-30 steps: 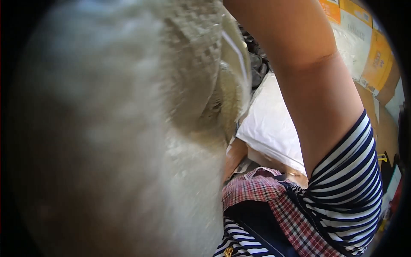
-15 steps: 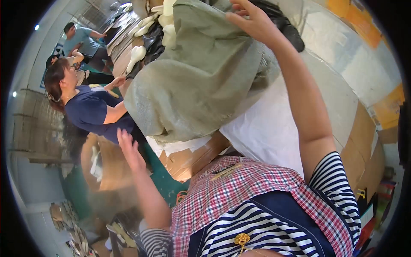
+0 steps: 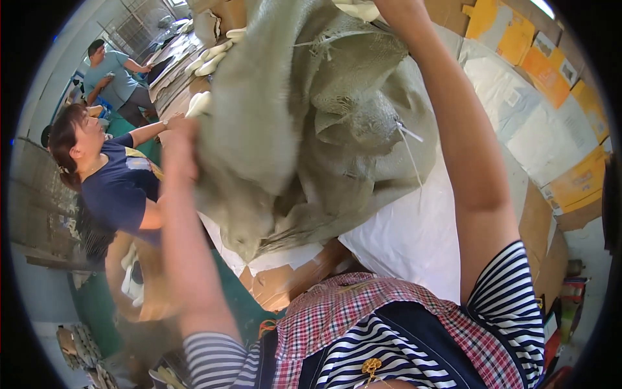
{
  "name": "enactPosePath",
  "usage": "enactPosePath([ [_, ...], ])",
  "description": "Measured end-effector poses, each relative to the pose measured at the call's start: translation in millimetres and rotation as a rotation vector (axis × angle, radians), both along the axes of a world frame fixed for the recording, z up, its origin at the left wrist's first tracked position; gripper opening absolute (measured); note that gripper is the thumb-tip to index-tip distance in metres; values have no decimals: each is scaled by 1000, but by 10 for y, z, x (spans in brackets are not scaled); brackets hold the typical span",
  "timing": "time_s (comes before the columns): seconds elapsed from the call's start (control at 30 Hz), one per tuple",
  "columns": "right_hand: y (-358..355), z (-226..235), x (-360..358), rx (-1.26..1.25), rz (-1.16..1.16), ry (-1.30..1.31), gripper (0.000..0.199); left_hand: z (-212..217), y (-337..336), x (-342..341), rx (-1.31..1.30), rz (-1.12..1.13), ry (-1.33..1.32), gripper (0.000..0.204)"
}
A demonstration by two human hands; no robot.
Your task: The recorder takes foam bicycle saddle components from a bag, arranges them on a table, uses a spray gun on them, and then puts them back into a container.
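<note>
A large grey-green woven sack [image 3: 259, 117] is bunched up in front of me, its left part smeared by motion. White string [image 3: 408, 132] hangs from a gathered, frayed part of it. My left hand [image 3: 181, 146] is raised at the sack's left edge; blur hides its fingers and whether they grip the fabric. At the top edge of the picture, my right hand [image 3: 403, 16] is by the sack's far right side. Its fingers are cut off from view. Beneath the sack lie white sheeting [image 3: 414, 233] and brown cardboard [image 3: 275, 285].
Cream-coloured rounded pieces [image 3: 212, 65] lie on the long table at the far left. A person in a navy top [image 3: 116, 188] stands close on my left, another in a light blue top [image 3: 116, 84] farther back. Cardboard with yellow patches [image 3: 551, 71] lines the right side.
My left hand has risen from the lower left to the sack's left edge. My right hand has moved farther up. The sack has shifted and folded, bringing the stringed part into view.
</note>
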State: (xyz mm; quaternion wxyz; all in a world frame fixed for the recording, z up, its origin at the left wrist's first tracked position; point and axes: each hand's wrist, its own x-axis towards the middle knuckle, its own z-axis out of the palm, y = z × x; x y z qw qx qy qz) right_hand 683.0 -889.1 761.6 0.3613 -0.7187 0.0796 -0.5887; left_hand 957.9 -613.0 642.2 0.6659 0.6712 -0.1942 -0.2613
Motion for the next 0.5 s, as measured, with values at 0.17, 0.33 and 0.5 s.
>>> enactPosePath([
  [0.17,1023,-668,132,-303,274,478,36,948,494,2307,2,-206,-224,35],
  [0.33,-354,-1169,-206,-694,-640,1313,63,835,-1030,1622,-417,464,343,29],
  [0.5,-171,-216,-120,-744,-886,765,44,661,-982,653,-597,-22,-622,18],
])
